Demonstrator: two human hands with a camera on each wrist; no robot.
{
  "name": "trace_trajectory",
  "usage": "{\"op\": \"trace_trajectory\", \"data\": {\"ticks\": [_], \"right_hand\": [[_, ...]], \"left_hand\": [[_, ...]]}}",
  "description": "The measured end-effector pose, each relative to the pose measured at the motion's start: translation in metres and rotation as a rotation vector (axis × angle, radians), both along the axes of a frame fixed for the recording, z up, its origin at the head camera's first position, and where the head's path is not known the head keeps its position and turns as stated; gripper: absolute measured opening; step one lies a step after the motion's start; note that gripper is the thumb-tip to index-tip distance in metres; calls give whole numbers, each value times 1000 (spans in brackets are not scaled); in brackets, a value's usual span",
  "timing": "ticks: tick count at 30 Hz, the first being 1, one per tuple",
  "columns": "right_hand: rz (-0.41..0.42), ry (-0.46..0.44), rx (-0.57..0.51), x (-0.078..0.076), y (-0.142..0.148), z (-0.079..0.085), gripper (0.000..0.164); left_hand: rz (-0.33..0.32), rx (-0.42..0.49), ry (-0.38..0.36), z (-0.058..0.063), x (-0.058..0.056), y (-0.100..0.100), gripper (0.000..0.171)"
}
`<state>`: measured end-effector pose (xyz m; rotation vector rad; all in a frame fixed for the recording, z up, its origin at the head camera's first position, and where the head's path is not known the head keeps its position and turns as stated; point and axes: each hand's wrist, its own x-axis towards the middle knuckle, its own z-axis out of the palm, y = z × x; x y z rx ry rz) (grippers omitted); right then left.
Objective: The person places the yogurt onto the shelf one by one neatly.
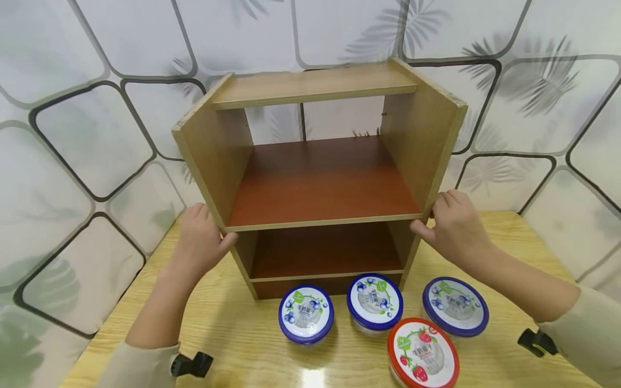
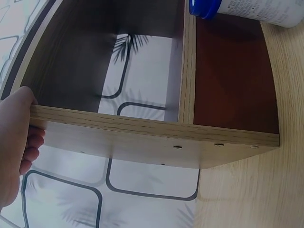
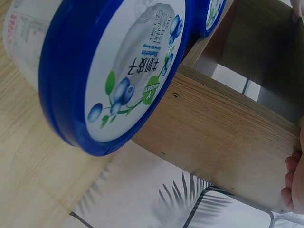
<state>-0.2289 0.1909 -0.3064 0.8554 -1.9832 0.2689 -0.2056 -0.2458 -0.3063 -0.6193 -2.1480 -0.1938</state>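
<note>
A small wooden shelf with red-brown boards stands upright on the table, its front towards me. My left hand grips the left side panel at about mid-height, thumb at the front edge. In the left wrist view, the fingers of that left hand curl round the panel's outer face. On the opposite side, my right hand holds the right panel at a similar height, its thumb on the front edge. Only part of the right hand shows in the right wrist view, with fingertips against the panel's outside.
Three round tubs with blue lids, one left, one central and one right, stand before the shelf. A red-lidded tub is nearest me. Patterned wall covering rises behind the wooden table.
</note>
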Motion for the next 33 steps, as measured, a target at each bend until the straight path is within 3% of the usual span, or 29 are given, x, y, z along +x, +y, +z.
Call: {"op": "trace_trajectory", "data": {"ticks": [4, 11, 22, 33], "right_hand": [[-10, -1, 4, 1, 2, 0, 59], [-18, 16, -5, 2, 7, -1, 50], [-36, 12, -21, 4, 18, 0, 50], [-69, 58, -17, 7, 33, -2, 59]], "left_hand": [[-5, 4, 1, 0, -2, 3, 26], [-20, 21, -33, 0, -5, 9, 24], [-20, 12, -69, 1, -10, 20, 24], [3, -18, -119, 3, -11, 37, 25]]}}
